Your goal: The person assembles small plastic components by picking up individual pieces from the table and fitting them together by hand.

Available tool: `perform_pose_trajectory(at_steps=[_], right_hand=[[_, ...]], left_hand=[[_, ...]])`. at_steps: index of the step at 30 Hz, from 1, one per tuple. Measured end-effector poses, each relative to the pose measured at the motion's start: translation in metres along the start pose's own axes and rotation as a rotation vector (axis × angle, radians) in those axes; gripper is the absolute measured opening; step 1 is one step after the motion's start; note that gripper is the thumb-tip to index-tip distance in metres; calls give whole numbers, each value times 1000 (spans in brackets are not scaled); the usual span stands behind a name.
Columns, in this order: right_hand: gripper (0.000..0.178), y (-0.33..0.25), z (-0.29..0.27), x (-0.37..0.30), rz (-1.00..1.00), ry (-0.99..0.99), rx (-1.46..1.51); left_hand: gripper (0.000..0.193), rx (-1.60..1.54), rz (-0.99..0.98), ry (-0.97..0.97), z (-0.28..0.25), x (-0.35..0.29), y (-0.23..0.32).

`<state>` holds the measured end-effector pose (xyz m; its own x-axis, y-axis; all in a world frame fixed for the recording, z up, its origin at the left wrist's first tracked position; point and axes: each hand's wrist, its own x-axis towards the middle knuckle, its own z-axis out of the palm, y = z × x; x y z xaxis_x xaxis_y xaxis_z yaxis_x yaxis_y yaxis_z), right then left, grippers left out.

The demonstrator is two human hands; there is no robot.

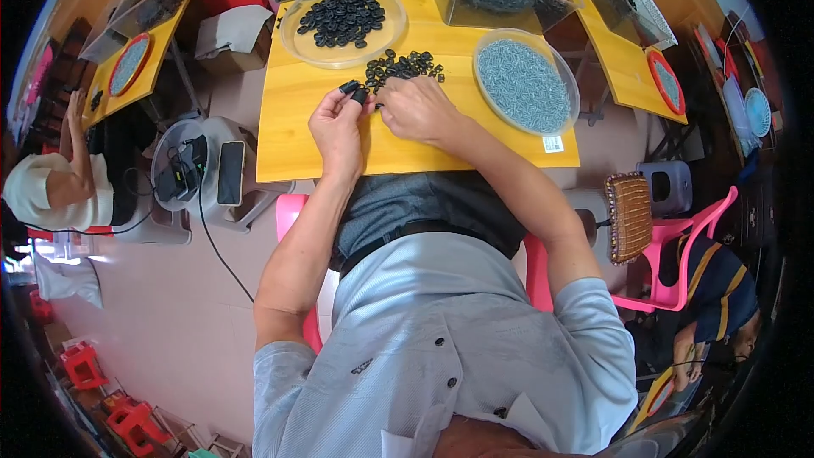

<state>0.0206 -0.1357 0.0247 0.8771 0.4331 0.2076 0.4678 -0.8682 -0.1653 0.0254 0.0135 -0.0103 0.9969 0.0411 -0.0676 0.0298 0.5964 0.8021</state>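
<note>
My left hand is at the near part of the yellow table, its thumb and forefinger pinched together. Black coverings sit on those fingertips, and whatever is between them cannot be made out. Beside it, my right hand is closed with its fingers curled down toward the left one; any small thing in its grip is hidden. Just beyond both hands lies a loose pile of small black oval parts. More of these black parts fill a round clear tray at the far left.
A round tray of small silver screws stands to the right. Clear bins of black parts line the far edge. At left, a phone lies on a stool beside a cable. Other people sit on both sides.
</note>
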Motion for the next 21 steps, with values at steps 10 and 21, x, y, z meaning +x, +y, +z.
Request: perform_pose_trajectory(at_steps=[10,21], right_hand=[[15,19,-2,-20,447,163,981],[13,28,-6,-29,428,91,1097]], left_hand=[[13,-111,-142,-89,11,-12,2],[12,4,-170,-159,14,-15,-5]])
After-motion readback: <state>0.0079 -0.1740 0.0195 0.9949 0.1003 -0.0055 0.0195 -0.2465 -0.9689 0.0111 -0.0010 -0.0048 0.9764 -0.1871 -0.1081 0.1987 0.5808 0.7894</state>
